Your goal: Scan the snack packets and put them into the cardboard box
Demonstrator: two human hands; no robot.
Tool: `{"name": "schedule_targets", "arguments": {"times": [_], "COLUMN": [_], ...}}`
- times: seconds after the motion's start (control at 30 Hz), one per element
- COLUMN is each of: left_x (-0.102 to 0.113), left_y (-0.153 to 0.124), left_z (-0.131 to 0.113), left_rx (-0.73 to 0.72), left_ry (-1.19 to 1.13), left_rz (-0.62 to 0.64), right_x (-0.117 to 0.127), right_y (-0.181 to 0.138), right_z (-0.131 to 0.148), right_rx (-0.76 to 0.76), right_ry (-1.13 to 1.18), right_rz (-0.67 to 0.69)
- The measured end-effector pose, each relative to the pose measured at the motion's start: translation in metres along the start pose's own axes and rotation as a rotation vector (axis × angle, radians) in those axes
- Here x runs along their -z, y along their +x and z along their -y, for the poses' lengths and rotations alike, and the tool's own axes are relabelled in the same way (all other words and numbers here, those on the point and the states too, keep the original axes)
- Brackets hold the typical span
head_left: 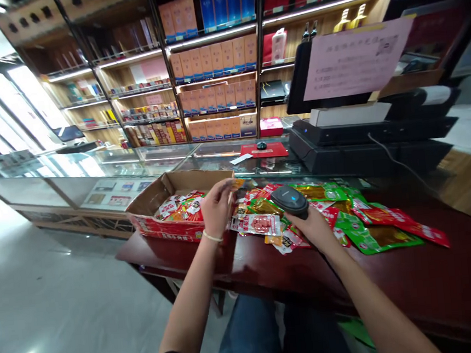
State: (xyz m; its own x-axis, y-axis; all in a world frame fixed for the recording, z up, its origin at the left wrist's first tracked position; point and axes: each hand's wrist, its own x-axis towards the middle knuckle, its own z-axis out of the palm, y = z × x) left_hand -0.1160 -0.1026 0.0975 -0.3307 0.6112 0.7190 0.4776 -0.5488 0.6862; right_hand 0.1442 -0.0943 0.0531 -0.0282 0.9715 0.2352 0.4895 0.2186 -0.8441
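Note:
My right hand [309, 226] is wrapped round the handle of a black barcode scanner [290, 200], its head over a pile of snack packets. Fingers of my left hand [217, 206] pinch a small orange snack packet [238, 184] near the right end of an open cardboard box [164, 231]. Inside that box lie several small red and white packets [180, 206]. Beneath the scanner, a silver and red packet [263, 224] rests on the pile. Larger green and gold packets [383, 236] and red packets [404, 219] spread to the right.
A dark red wooden table [434, 274] carries the box and packets. Behind it stands a glass display counter [135, 160]. At the right back is a black monitor [299, 80] with a pink paper sheet [353, 59] on it. A computer mouse [261, 145] sits on a red mat [276, 150].

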Motion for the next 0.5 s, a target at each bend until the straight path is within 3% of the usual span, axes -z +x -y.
{"name": "schedule_targets", "arguments": {"times": [0.1,0.23,0.33,0.5], "left_x": [0.046,0.084,0.092,0.081], "left_y": [0.011,0.014,0.012,0.007], "left_z": [0.023,0.055,0.066,0.055], "left_rx": [-0.113,0.006,0.093,0.038], "left_ry": [0.258,0.406,0.340,0.405], "left_rz": [-0.055,0.000,0.031,0.082], "right_x": [-0.020,-0.043,-0.053,-0.051], "right_y": [0.011,0.022,0.027,0.029], "right_z": [0.013,0.024,0.024,0.014], "right_rx": [0.100,0.160,0.152,0.161], "right_ry": [0.039,0.048,0.047,0.034], "right_rz": [0.022,0.054,0.058,0.055]}}
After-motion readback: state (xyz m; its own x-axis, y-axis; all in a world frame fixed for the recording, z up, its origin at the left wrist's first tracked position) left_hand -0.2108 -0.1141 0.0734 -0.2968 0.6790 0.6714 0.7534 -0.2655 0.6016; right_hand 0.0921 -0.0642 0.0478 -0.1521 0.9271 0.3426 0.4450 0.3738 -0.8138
